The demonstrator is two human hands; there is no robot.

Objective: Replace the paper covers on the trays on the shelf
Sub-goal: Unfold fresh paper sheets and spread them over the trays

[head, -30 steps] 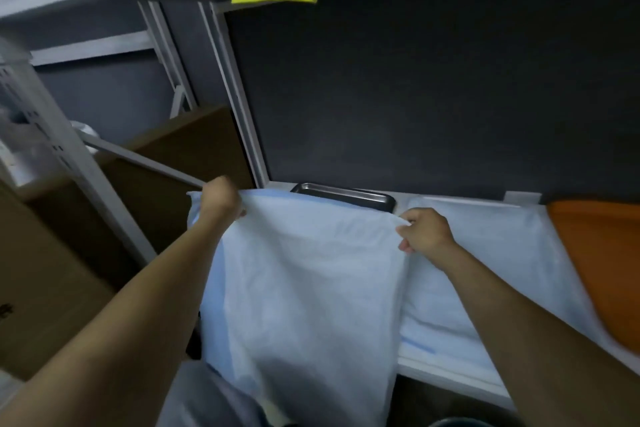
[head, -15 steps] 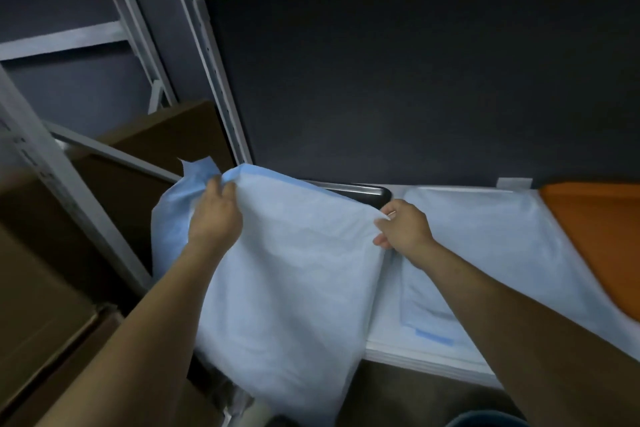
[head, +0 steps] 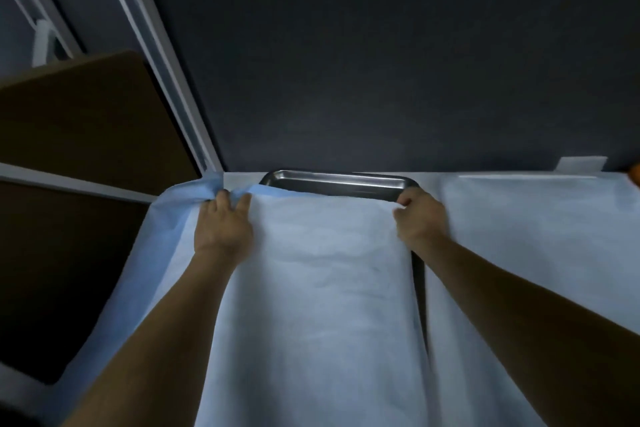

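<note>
A pale blue paper cover (head: 322, 288) lies spread over a steel tray (head: 332, 182) on the shelf; only the tray's far rim and a dark strip of its right side show. My left hand (head: 223, 229) grips the cover's far left edge, where the paper bunches up. My right hand (head: 420, 218) pinches the cover's far right corner at the tray's rim. The cover's left part hangs off the shelf's left side.
Another pale paper cover (head: 526, 236) lies to the right on the shelf. An orange thing (head: 635, 178) peeks in at the far right edge. A dark back panel (head: 381, 62) stands behind. A white shelf post (head: 156, 55) and brown cardboard boxes (head: 86, 121) are at the left.
Both hands have carried the cover forward and down over the tray, so it now lies flatter. The view has moved closer and lower; the yellow thing overhead is out of view.
</note>
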